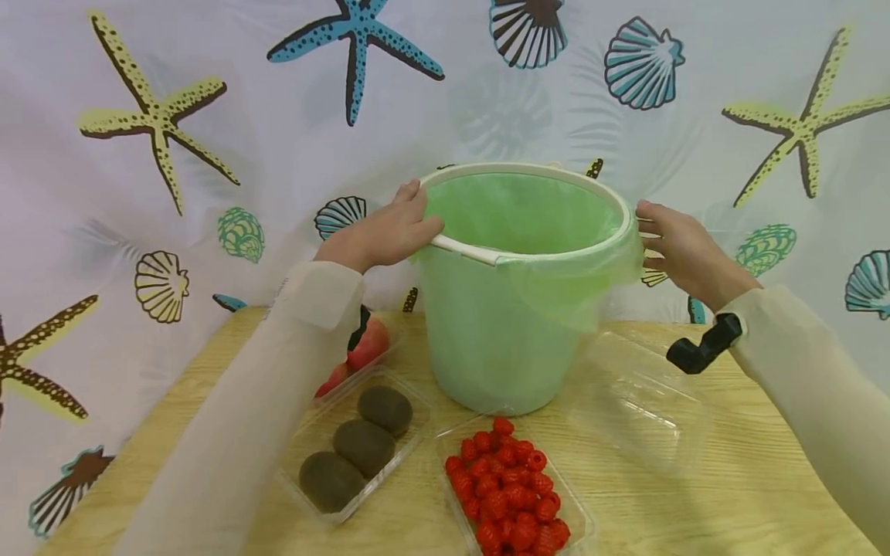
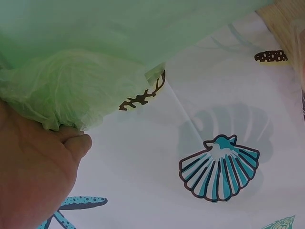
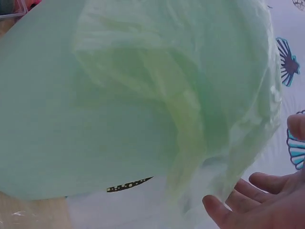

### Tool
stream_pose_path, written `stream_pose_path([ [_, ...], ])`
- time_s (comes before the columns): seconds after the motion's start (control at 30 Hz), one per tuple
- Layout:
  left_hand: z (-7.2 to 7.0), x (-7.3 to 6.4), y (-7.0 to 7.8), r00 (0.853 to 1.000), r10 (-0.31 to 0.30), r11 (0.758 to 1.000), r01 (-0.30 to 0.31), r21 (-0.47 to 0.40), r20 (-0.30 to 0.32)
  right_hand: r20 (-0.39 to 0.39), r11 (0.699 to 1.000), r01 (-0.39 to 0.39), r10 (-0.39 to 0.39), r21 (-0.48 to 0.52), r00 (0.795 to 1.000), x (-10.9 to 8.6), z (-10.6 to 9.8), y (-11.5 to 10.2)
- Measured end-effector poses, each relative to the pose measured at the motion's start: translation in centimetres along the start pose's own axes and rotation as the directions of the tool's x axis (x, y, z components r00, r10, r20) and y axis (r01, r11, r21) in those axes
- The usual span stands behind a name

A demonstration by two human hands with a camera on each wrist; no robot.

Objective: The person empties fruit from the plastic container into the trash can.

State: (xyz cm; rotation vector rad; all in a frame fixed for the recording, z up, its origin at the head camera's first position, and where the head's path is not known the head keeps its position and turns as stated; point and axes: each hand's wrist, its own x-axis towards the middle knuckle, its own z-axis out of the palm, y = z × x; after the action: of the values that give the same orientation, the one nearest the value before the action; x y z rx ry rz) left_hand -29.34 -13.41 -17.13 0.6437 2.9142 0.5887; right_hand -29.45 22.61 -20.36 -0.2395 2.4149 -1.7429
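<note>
Between my left hand (image 1: 385,233) and right hand (image 1: 687,251), round green bin (image 1: 494,340); left grips smooth pale rim (image 1: 470,252), right, fingers loosely extended, touches thin, crinkled, translucent liner (image 3: 143,71).

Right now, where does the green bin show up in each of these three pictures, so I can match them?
Head: the green bin stands upright, just right of centre.
Left wrist: the bin stretches across the top, cut off by the edge.
Right wrist: the bin fills most of the picture.
Shared landmark: the thin, crinkled liner hanging outside the bin.
</note>
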Motion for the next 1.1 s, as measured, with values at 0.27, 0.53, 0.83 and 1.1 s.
stream_pose_path([
  [0.27, 0.0, 0.1, 0.1, 1.000, -0.014, 1.000, 0.014, -0.003, 0.002, -0.041, 0.991, -0.006, 0.001, -0.130, 0.999, 0.9, 0.8, -2.6],
  [0.53, 0.1, 0.1, 0.1, 1.000, -0.017, 1.000, 0.017, 0.005, 0.009, -0.067, 0.916, -0.047, 0.022, -0.398, 0.997, 1.9, 2.1, -3.9],
  [0.83, 0.1, 0.0, 0.2, 1.000, -0.023, 1.000, 0.023, -0.019, 0.007, 0.041, 0.868, 0.013, 0.009, -0.497, 0.999, 2.4, 2.3, -4.7],
  [1.1, 0.1, -0.2, 0.0, 1.000, -0.020, 0.999, 0.020, -0.029, 0.004, 0.074, 0.807, 0.011, 0.040, -0.591, 0.996, 2.9, 3.4, -6.1],
])
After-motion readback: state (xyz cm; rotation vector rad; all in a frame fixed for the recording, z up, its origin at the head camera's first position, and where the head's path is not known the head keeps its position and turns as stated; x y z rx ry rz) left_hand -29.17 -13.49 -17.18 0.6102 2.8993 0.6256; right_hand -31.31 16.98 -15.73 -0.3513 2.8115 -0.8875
